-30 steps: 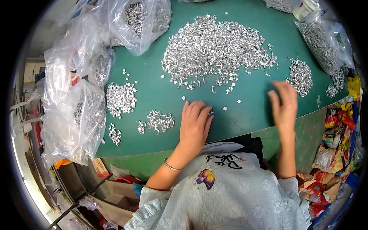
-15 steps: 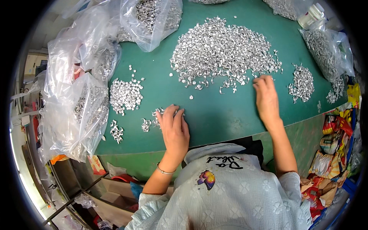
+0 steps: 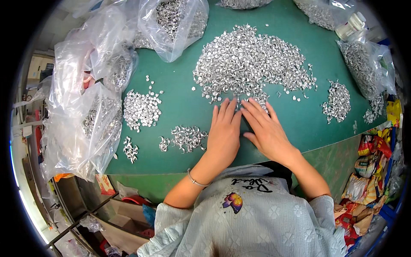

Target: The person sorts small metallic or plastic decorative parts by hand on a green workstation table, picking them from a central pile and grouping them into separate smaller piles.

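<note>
Side by side at the near edge of a large heap of small silvery metal pieces (image 3: pixel 252 62), my left hand (image 3: pixel 224 132) and my right hand (image 3: pixel 267 130) lie low over the green table (image 3: pixel 171 94). The fingers of both hands are stretched out, their tips touching loose curved pieces. Neither hand visibly grips anything, though what is under the fingertips is hidden. Left of my left hand sits a small pile of curved metal pieces (image 3: pixel 188 138). Farther left lies a pile of tiny flower-shaped pieces (image 3: pixel 141 109), with a little cluster of hooked pieces (image 3: pixel 130 150) nearer me.
Clear plastic bags of metal pieces (image 3: pixel 98 115) crowd the left side, and another bag (image 3: pixel 173 25) stands at the back. To the right are a separate pile (image 3: pixel 337 102), a filled bag (image 3: pixel 361 64) and a white bottle (image 3: pixel 351 25). Colourful packages (image 3: pixel 368 167) lie beyond the table's right edge.
My left hand has left the small curved-piece pile and moved right and away from me to the heap. My right hand has moved left beside it, its fingers now stretched out.
</note>
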Demonstrator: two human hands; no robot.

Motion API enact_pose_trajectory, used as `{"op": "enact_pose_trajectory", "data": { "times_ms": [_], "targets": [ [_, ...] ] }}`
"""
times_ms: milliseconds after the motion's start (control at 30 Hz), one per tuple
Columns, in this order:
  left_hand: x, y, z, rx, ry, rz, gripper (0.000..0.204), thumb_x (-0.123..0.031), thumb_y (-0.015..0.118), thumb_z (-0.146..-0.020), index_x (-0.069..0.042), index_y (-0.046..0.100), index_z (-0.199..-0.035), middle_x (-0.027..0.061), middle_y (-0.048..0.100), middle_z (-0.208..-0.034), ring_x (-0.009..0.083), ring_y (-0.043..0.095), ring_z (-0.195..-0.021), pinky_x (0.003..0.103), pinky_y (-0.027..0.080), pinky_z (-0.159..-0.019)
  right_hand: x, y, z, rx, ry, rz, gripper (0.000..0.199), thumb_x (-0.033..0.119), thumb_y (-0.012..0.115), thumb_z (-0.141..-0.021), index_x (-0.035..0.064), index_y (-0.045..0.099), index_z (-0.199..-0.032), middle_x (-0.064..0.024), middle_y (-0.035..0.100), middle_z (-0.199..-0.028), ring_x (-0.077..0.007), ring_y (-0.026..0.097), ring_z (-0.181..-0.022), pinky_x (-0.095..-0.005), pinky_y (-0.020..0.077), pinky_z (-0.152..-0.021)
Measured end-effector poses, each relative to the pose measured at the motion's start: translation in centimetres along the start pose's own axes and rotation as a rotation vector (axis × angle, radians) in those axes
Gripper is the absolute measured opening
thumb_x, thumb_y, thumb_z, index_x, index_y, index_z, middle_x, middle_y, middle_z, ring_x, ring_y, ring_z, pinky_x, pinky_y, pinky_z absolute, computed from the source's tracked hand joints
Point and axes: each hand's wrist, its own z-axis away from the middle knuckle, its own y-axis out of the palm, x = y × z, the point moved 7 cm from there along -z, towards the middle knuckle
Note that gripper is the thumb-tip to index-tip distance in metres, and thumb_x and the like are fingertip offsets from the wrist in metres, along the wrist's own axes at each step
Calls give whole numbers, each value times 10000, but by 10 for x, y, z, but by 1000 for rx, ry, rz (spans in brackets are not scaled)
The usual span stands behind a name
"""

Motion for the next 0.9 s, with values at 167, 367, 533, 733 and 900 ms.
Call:
{"op": "enact_pose_trajectory", "data": {
  "times_ms": [167, 367, 533, 733, 900],
  "targets": [
    [4, -10, 17, -30, -50, 258, 338, 48, 551, -858, 11, 569, -1194, 174, 503, -1335, 382, 441, -1288, 513, 327, -1090, -16, -21, 28, -20, -128, -59, 337, 84, 692, -793, 35, 634, -1122, -105, 558, -1286, -308, 427, -1323, -495, 333, -1079],
    [-8, -9, 7, -81, -38, 24, 364, 33, 584, -842, 0, 568, -1204, 156, 469, -1381, 369, 404, -1320, 545, 278, -1106, -40, -51, 34, -439, 75, -87, 295, 68, 726, -752, 40, 669, -1041, -81, 617, -1059, -288, 553, -1012, -407, 408, -863],
    [-7, -4, 14, -109, -11, 89, 366, 23, 582, -838, -4, 565, -1202, 146, 489, -1348, 344, 428, -1285, 531, 302, -1081, -34, -49, 28, -457, 204, 45, 287, 58, 708, -768, 45, 663, -1052, -83, 594, -1043, -264, 525, -958, -367, 385, -792],
    [-24, 1, 0, -46, 72, -10, 398, 56, 568, -796, -9, 574, -1189, 137, 519, -1300, 315, 484, -1205, 482, 327, -1054, -15, -27, 4, -315, 89, 104, 311, -26, 579, -776, -16, 626, -1083, -111, 549, -1197, -299, 491, -1117, -416, 379, -929],
    [-6, -9, 26, -50, 70, 253, 405, 81, 558, -793, 21, 559, -1194, 151, 529, -1257, 333, 477, -1205, 430, 378, -1017, -4, -22, 20, -208, 49, 70, 357, -20, 585, -755, -3, 620, -1110, -104, 536, -1208, -301, 482, -1130, -443, 367, -933]
  ]
}}
